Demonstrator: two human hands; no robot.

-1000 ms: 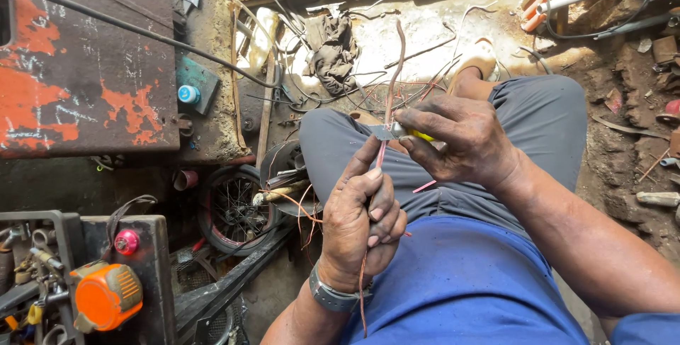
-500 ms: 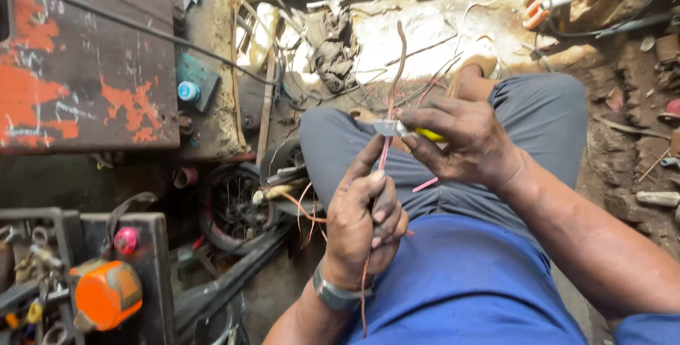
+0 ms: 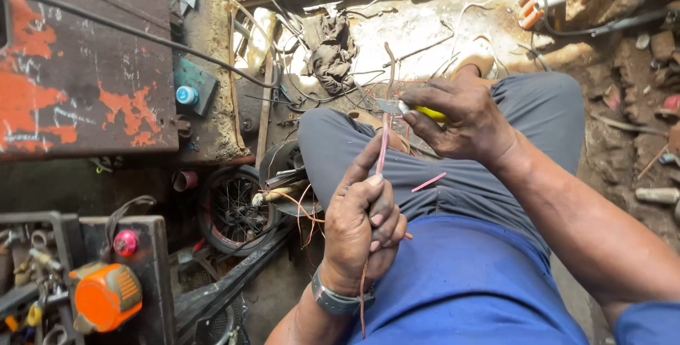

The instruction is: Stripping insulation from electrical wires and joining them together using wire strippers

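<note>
I look down over my own lap: blue shirt, grey trousers (image 3: 489, 168), seated among workshop clutter. My left hand (image 3: 365, 228) is closed in a fist around a thin reddish wire (image 3: 383, 148), its fingers (image 3: 382, 207) wrapped tight on it just above my waist. The wire rises upright from the fist, passes my right hand, and curls at its tip; its lower end hangs below the fist against my shirt. My right hand (image 3: 460, 122) sits higher, over my thigh, fingers clamped on a small knife with a yellow handle (image 3: 431, 112). Its grey blade (image 3: 388, 107) points left and meets the wire, touching it. A short pink sliver of wire sheath (image 3: 428, 182) lies on my trousers between the two hands. A wristwatch (image 3: 333, 301) circles my left wrist. To the left stands a worn dark panel with flaking orange paint (image 3: 78, 83). Below it sits an orange round tool (image 3: 105, 295), near a small spoked wheel (image 3: 230, 210). A dirty rag (image 3: 329, 47) lies on the ground ahead among loose wires.
</note>
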